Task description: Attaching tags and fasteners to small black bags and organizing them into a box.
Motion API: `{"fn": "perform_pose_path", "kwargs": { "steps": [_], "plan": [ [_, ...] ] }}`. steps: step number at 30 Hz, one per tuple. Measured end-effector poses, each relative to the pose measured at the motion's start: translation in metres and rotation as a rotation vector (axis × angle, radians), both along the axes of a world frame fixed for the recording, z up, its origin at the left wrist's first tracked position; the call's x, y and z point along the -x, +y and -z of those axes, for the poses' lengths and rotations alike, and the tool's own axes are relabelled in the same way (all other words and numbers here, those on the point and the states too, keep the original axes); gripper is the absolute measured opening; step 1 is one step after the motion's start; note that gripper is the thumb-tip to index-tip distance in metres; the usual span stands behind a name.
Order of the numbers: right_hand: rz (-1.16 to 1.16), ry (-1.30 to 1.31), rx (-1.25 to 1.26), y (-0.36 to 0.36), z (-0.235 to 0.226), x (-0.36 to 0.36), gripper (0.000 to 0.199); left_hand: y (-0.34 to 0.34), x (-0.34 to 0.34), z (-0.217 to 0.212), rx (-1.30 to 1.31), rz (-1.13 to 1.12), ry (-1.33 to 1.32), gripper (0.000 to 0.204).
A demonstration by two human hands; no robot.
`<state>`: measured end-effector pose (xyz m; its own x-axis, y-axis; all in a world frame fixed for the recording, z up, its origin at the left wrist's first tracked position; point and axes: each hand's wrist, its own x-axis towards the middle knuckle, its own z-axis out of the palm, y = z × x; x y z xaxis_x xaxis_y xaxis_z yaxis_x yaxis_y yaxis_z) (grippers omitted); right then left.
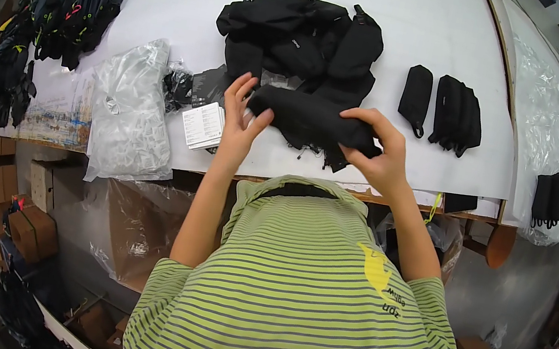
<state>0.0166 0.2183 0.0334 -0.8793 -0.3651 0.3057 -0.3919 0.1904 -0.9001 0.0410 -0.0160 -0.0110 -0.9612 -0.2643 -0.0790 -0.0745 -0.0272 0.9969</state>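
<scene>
A soft black fabric pouch point(305, 115), long and narrow, is held slightly tilted above the table's front edge. My right hand point(384, 152) grips its right end, thumb on the near side and fingers over the top. At the pouch's other end, my left hand point(243, 119) has its fingers stretched apart and its thumb close against the fabric. Just behind lies a heap of black pouches point(296, 35), partly covered by the held one. Dark frayed fabric or straps hang below the pouch; what they belong to is unclear.
A stack of white printed cards point(203, 126) and a bag of clear plastic packets point(132, 111) lie left. Several black pouches point(457, 116) form a row on the right, beside a single pouch point(416, 98). Dark backpacks point(77, 8) are piled far left. Cardboard boxes point(33, 233) stand below.
</scene>
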Motion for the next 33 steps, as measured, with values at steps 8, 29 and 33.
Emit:
{"fn": "perform_pose_path", "kwargs": {
  "steps": [8, 29, 33],
  "plan": [
    [-0.1, -0.073, 0.082, 0.026, 0.005, 0.016, 0.027, -0.018, 0.004, -0.024, 0.033, 0.415, 0.225, 0.024],
    [0.91, -0.102, -0.658, 0.192, 0.184, 0.092, 0.037, 0.088, -0.016, -0.25, 0.884, 0.67, 1.16, 0.013],
    [0.943, -0.078, -0.782, 0.185, 0.199, 0.089, 0.038, 0.078, -0.03, -0.248, 0.813, 0.614, 0.942, 0.022]
  ]
}}
